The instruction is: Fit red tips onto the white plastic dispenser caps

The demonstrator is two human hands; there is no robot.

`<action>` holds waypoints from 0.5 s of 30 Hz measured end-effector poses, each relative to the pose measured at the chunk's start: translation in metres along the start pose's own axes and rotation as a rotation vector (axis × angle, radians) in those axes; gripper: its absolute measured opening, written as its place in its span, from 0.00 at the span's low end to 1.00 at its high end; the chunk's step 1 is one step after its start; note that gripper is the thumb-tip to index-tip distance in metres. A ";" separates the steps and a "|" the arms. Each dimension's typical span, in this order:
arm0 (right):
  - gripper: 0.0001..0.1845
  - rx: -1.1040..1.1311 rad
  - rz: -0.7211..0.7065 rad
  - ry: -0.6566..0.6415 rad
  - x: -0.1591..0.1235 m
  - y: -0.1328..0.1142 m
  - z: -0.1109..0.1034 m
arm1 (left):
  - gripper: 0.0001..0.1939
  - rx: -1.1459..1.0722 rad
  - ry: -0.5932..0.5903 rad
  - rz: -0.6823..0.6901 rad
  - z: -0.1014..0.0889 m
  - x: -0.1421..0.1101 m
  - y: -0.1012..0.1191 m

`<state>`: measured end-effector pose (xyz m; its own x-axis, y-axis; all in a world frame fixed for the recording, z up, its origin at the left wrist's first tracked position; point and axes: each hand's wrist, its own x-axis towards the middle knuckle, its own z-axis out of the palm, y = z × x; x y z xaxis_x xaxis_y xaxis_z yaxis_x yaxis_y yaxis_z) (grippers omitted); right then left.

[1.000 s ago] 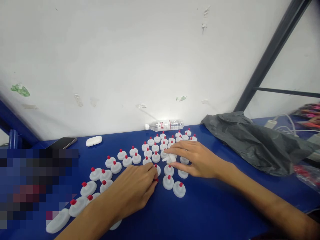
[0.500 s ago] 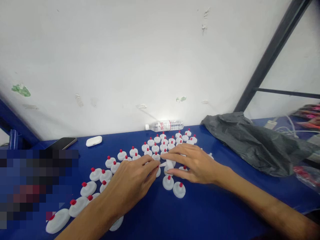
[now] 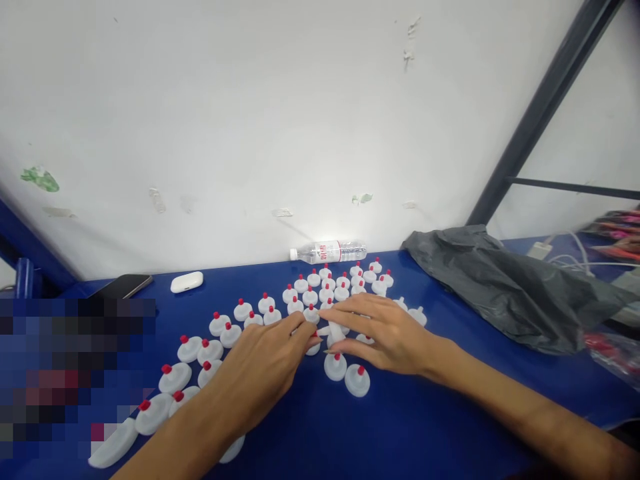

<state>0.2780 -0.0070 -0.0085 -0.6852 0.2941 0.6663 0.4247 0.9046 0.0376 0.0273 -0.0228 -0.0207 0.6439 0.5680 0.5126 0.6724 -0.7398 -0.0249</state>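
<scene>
Between the thumb and fingers of my right hand [image 3: 383, 330] is a white spouted lid [image 3: 335, 332], tipped so that its narrow spout points left. My left hand [image 3: 275, 347] meets that spout with thumb and fingers pinched together; what lies inside the pinch is hidden. Around both hands, many white round lids with red tips stand upright on the blue table, such as a lid [image 3: 357, 380] just in front of my right hand. Behind that hand are white lids without red tips, one of them a plain lid [image 3: 417, 316].
A clear plastic bottle [image 3: 330, 251] lies on its side against the wall. Dark grey plastic sheeting [image 3: 510, 287] covers the right side of the blue table [image 3: 400, 427]. A white earbud case [image 3: 187, 282] and a dark phone [image 3: 123, 287] lie at the back left.
My hands stay at the same spot, with the left fingers shifting slightly at the spout. The held lid has turned a little. The lids on the table keep their places.
</scene>
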 end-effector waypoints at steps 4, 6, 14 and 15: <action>0.23 0.024 -0.003 0.045 0.004 -0.009 -0.003 | 0.13 -0.084 0.006 -0.015 -0.004 -0.001 0.005; 0.24 0.022 -0.010 0.050 0.005 -0.012 -0.004 | 0.13 -0.154 0.011 -0.030 -0.007 0.000 0.007; 0.33 -0.061 -0.157 0.117 0.004 -0.012 -0.002 | 0.13 -0.342 0.066 -0.099 -0.009 0.001 0.012; 0.33 -0.074 -0.153 0.119 0.006 -0.014 -0.002 | 0.13 -0.360 0.066 -0.106 -0.009 0.001 0.013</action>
<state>0.2694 -0.0188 -0.0038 -0.6726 0.1122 0.7314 0.3659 0.9096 0.1969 0.0329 -0.0349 -0.0129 0.5448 0.6324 0.5507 0.5551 -0.7642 0.3284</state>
